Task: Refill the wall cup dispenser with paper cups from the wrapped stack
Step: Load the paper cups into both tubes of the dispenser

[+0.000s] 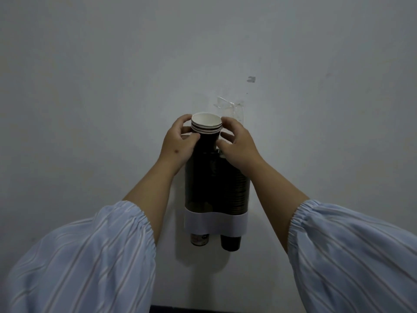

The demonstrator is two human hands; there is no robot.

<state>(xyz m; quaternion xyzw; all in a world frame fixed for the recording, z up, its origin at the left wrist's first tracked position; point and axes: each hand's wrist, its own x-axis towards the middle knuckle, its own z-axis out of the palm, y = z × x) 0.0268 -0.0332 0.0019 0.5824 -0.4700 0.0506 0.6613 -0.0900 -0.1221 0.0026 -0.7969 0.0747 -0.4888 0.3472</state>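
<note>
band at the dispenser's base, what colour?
White, a plain band across the bottom of the dark dispenser; head view.

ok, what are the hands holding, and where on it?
Both the left hand and right hand grip a short stack of paper cups just below its rims, above the dispenser's left tube.

Single view only, head-worn wide-angle cam. Faces straight at the wall [112,75], pitched slightly down, close in at arm's reach. Wall cup dispenser [216,222] sits centre frame, a bit below middle. Both forearms enter from the bottom corners, striped sleeves [85,256] large in the near field. Wide-angle stretch at the edges. No second view, so no overlap.
</note>
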